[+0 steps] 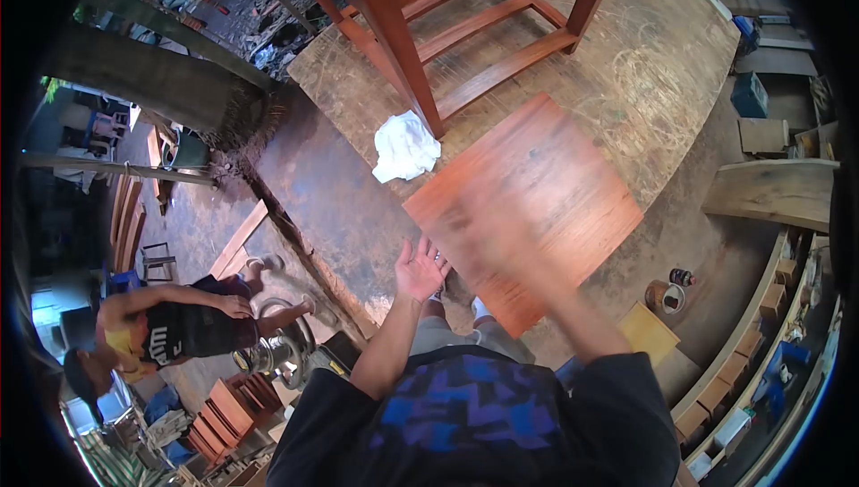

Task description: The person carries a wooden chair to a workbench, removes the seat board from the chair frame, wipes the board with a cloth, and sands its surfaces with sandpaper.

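1. The left hand (420, 268) is raised with its palm up and fingers spread wide, gripping nothing; its fingertips come just to the near-left edge of the square wooden panel (523, 210).
2. The right hand is a blur over the near part of the panel, and only its forearm (582, 317) can be made out; whether its fingers are curled or spread cannot be told.
3. The panel is reddish-brown and hangs tilted partly over the near edge of the workbench (644, 76), its far corner over the benchtop and its near corner out past the edge, above the floor.
4. On the floor just right of the panel's near corner stands a small tin (664, 296), with a yellow board (649, 330) beside it.
5. A crumpled white cloth (404, 147) lies on the benchtop near its left edge, just left of the panel's far corner.
6. Touching the cloth, a leg of the reddish wooden frame (465, 31) stands on the far half of the benchtop.
7. Well apart to the left, another person (179, 321) bends over on the floor beside stacked wood pieces (228, 406).
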Demonstrator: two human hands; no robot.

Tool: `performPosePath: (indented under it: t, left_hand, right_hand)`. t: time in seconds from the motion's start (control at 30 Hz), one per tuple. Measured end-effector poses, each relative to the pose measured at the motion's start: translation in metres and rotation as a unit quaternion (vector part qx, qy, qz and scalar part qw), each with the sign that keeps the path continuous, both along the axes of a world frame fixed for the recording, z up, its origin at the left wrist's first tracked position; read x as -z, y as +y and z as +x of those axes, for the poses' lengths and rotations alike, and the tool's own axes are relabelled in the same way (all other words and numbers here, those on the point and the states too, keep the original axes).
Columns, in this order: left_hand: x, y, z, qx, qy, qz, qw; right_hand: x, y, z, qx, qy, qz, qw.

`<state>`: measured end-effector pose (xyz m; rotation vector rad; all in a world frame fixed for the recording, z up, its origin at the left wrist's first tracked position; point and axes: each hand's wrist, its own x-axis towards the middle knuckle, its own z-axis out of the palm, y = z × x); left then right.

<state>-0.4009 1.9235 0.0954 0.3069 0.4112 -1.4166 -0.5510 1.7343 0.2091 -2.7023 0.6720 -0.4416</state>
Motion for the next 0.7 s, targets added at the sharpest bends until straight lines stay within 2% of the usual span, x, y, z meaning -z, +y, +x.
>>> performPosePath:
  t: [0.03,0.07,0.1,0.17,0.2,0.3,0.37,0.4,0.43,0.47,0.5,0.53,0.57,0.6,0.67,0.7]
  left_hand:
    - [0.001,-0.001,-0.001,-0.002,-0.005,0.006,1.0]
    - [0.002,0.001,-0.002,-0.003,-0.011,0.014,1.0]
    - [0.003,0.002,-0.004,-0.005,-0.016,0.02,1.0]
    - [0.019,0.008,-0.002,0.004,-0.017,-0.016,1.0]
    - [0.026,0.007,-0.001,0.007,-0.018,-0.036,0.999]
    - [0.011,0.002,-0.006,0.002,-0.053,0.02,0.998]
    - [0.015,0.006,-0.006,0.005,-0.046,-0.009,0.999]
    - [0.015,0.003,-0.003,0.011,-0.044,-0.028,0.999]
    - [0.009,0.0,-0.005,0.011,-0.078,0.018,0.997]
    - [-0.001,0.0,-0.011,0.009,-0.109,0.063,0.992]
    - [-0.007,-0.003,-0.014,0.007,-0.142,0.107,0.984]
    - [-0.007,-0.005,-0.016,-0.001,-0.115,0.084,0.99]
    - [-0.007,-0.003,-0.014,-0.006,-0.09,0.063,0.994]
    - [-0.006,-0.003,-0.009,-0.011,-0.065,0.042,0.997]
    - [0.013,0.001,-0.004,0.001,-0.031,-0.033,0.999]
    - [0.02,0.004,-0.003,0.007,-0.013,-0.069,0.998]
  right_hand:
    - [-0.005,-0.041,-0.01,0.073,0.076,-0.024,0.994]
    - [0.015,-0.087,-0.028,0.137,-0.041,-0.002,0.99]
    - [0.014,-0.124,-0.04,0.186,0.021,-0.056,0.981]
    - [0.055,-0.176,-0.063,0.211,0.074,-0.093,0.97]
    - [0.07,-0.18,-0.061,0.214,0.09,-0.081,0.969]
    - [0.094,-0.168,-0.047,0.231,0.132,-0.061,0.962]
    - [0.087,-0.106,-0.024,0.133,0.073,-0.048,0.987]
    - [0.108,-0.064,-0.015,0.06,0.058,-0.097,0.992]
    - [0.11,-0.014,-0.005,-0.03,0.01,-0.086,0.996]
    - [0.045,0.028,0.017,-0.13,0.123,-0.051,0.983]
    - [-0.018,0.059,0.028,-0.225,0.232,-0.015,0.946]
    - [0.01,0.095,0.018,-0.208,0.01,0.029,0.978]
    - [0.037,0.119,0.015,-0.178,-0.216,0.073,0.957]
    - [0.028,0.104,0.016,-0.122,-0.155,0.066,0.978]
    - [0.001,0.023,0.003,-0.015,-0.024,0.053,0.998]
    - [0.008,-0.029,-0.01,-0.015,0.092,0.06,0.994]
